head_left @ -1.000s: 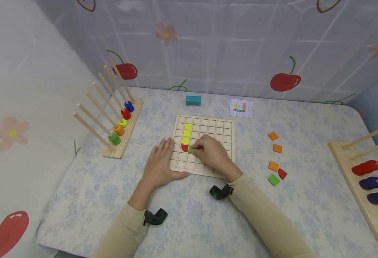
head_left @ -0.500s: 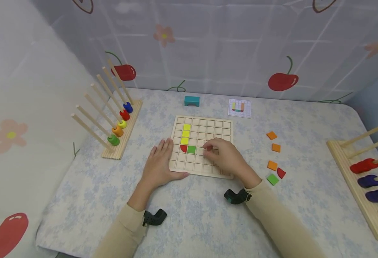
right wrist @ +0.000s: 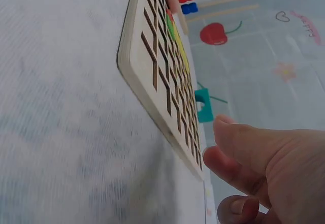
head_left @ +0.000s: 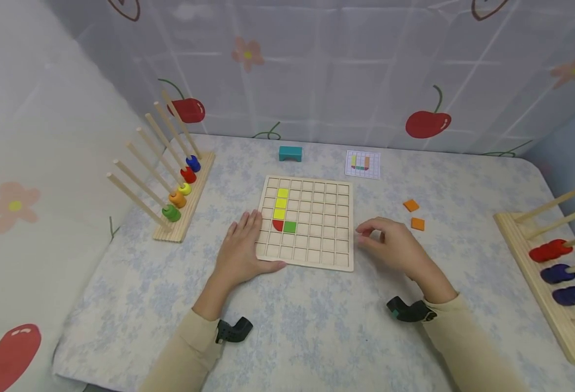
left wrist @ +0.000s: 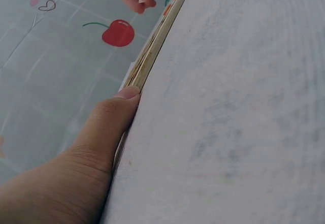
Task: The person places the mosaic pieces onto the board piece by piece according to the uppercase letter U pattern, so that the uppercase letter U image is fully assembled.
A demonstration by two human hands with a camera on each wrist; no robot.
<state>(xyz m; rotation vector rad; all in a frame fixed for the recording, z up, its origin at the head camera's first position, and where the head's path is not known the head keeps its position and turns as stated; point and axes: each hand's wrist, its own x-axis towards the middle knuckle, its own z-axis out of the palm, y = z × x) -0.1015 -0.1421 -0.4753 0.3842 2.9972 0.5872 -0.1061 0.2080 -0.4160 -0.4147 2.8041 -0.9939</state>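
Note:
A wooden grid board [head_left: 314, 241] lies on the table. In it sit a column of yellow square tiles [head_left: 280, 203], a red quarter-round tile [head_left: 278, 225] below them and a green square tile [head_left: 289, 227] beside the red. My left hand [head_left: 240, 245] rests along the board's left side, fingers straight, thumb at the front edge. Just off the board's right edge is my right hand [head_left: 395, 247], fingers loosely bent. In the right wrist view its thumb and forefinger stand apart with nothing between them. Two orange square tiles [head_left: 417, 224] lie beyond this hand, which hides the other loose tiles.
A pattern card [head_left: 363, 164] and a teal arch block [head_left: 290, 153] lie behind the board. Left stands a wooden peg rack [head_left: 189, 209] with coloured beads. Another peg rack [head_left: 537, 283] with red and blue beads is at the far right.
My right hand has let go of the green tile, now lying in the board beside the red one, and has moved right, off the board. My left hand has stayed in place.

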